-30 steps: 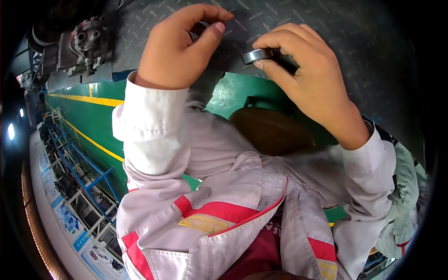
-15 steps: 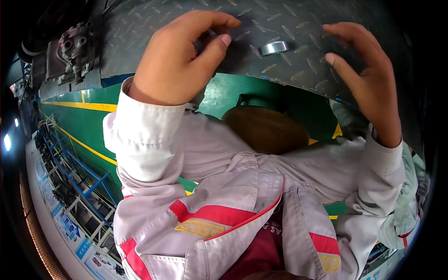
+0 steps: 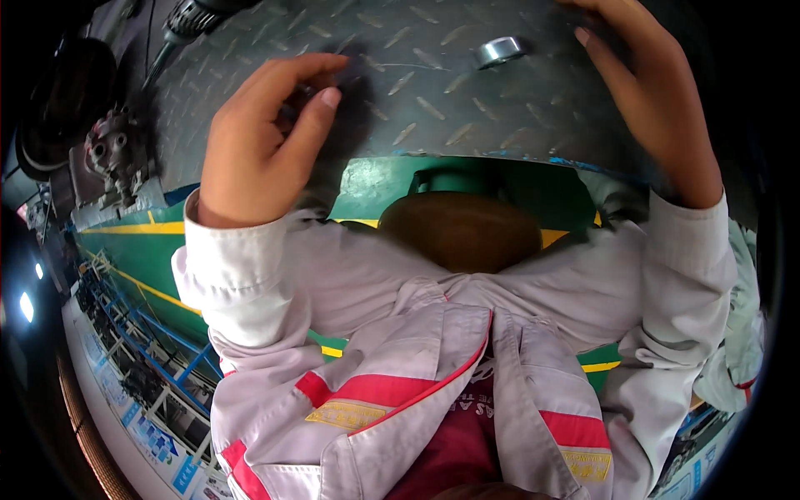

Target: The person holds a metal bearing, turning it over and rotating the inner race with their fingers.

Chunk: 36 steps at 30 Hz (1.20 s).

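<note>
Grey metal plate point(image 3: 450, 129) with raised tread marks spreads ahead of the person, above a green floor point(image 3: 375, 177); twelve o'clock is straight ahead. Bare and empty-looking, the right hand point(image 3: 654, 92) has thumb and forefinger spread wide; I cannot make out its other fingers. Near its thumb, toward nine o'clock, a shiny metal ring point(image 3: 501, 52) rests on the plate, touching neither hand, its broad span running from eight to two. Raised tread lies between them. Farther from the ring, toward eight, the left hand point(image 3: 258, 154) curls loosely, a smaller gap between thumb and forefinger, nothing visible in its hold. Beyond it, at nine, stands a grimy metal part point(image 3: 112, 154) with round ports; at eleven, a dark tool point(image 3: 187, 21) with a long shaft. Toward six from the ring, past the plate's edge, is a round brown seat point(image 3: 458, 237).
</note>
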Tool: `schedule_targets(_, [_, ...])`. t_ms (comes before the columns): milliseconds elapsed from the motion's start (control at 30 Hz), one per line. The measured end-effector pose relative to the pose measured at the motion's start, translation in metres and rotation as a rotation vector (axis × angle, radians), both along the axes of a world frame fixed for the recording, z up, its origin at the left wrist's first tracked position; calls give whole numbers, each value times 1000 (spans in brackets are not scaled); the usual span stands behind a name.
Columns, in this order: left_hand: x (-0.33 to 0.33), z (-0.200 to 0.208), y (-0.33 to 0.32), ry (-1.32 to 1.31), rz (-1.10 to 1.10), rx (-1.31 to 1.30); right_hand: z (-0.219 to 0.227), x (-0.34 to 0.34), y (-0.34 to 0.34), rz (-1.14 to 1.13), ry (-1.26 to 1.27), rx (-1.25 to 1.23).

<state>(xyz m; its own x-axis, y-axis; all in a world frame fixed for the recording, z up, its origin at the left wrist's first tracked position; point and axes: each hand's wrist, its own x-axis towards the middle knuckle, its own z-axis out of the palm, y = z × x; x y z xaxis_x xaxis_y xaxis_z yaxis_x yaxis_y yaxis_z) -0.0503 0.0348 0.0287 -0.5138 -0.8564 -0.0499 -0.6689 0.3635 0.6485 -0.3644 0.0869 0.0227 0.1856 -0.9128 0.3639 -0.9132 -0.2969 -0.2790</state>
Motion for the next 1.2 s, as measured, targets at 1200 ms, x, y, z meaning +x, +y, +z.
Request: schedule_targets(1200, [14,0,2,-1,36,18,0,-133,-49,-152,189,201])
